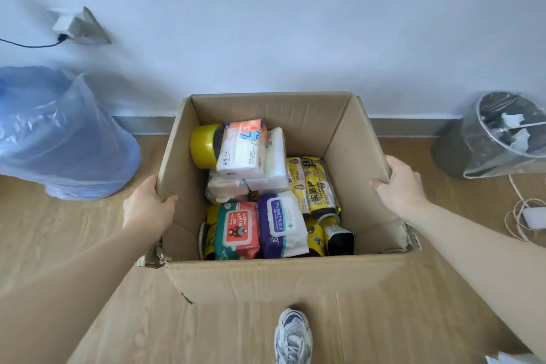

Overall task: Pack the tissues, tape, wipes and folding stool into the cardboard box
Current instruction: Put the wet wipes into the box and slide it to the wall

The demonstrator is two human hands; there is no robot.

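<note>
An open cardboard box [277, 278] stands on the wooden floor in front of me. My left hand [147, 207] grips its left wall and my right hand [399, 183] grips its right wall. Inside lie white tissue packs [243, 151], a yellow tape roll [202, 145], a red-and-green wipes pack [237, 230] and a purple-and-white wipes pack [280, 223]. Yellow-and-black packs [317, 183] fill the right side. Whether the folding stool lies under them I cannot tell.
A blue plastic-wrapped water bottle [59, 139] stands at the left by the wall. A bin with a clear liner [502, 133] stands at the right, with a coiled cord and white charger [531, 217] beside it. My shoe [292, 337] is below the box.
</note>
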